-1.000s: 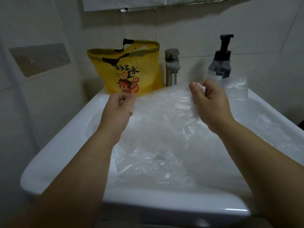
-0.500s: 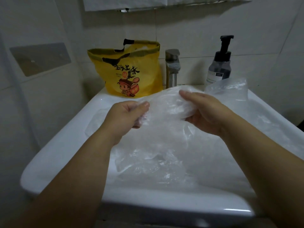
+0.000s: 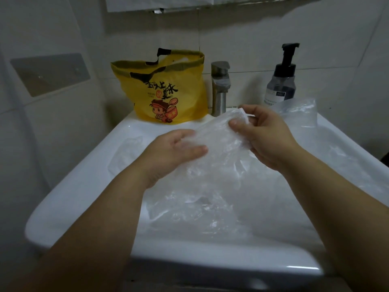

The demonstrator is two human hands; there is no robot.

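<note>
A large clear plastic bag [image 3: 219,186] lies crumpled over a white sink [image 3: 88,197]. My right hand [image 3: 267,135] pinches the bag's upper edge between thumb and fingers, lifted above the basin. My left hand [image 3: 174,152] reaches across from the left with its fingers fairly straight; the thumb lies on top of the film and the fingers show through from beneath it. The lower part of the bag hangs bunched down into the basin.
A yellow printed carrier bag [image 3: 166,89] stands on the sink's back ledge, left of a steel tap [image 3: 220,87]. A dark pump soap bottle [image 3: 281,81] stands at the back right. Tiled walls close in on the left and behind.
Both hands have come closer together near the bag's top edge. The left hand loosened its pinch and slid right along the film; the right hand gathered the edge and lifted it.
</note>
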